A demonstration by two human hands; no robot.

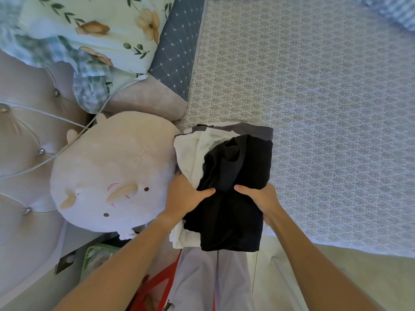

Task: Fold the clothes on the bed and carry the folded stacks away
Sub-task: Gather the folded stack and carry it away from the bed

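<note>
A stack of folded clothes (233, 167) lies at the near edge of the bed (325, 108): a black garment on top, white cloth under it at the left, a grey piece at the far end. My left hand (186, 196) grips the stack's left side, thumb on the black garment and fingers tucked under the white cloth. My right hand (258, 196) grips the right side, thumb on top of the black garment, fingers hidden beneath. The stack's near end hangs past the mattress edge above my legs.
A round cream plush toy (112, 173) sits just left of the stack. Pillows, one floral (94, 28) and one blue (177, 48), lie at the far left by a tufted headboard (24, 140). A red object (155, 288) and a green basket (94, 259) stand on the floor.
</note>
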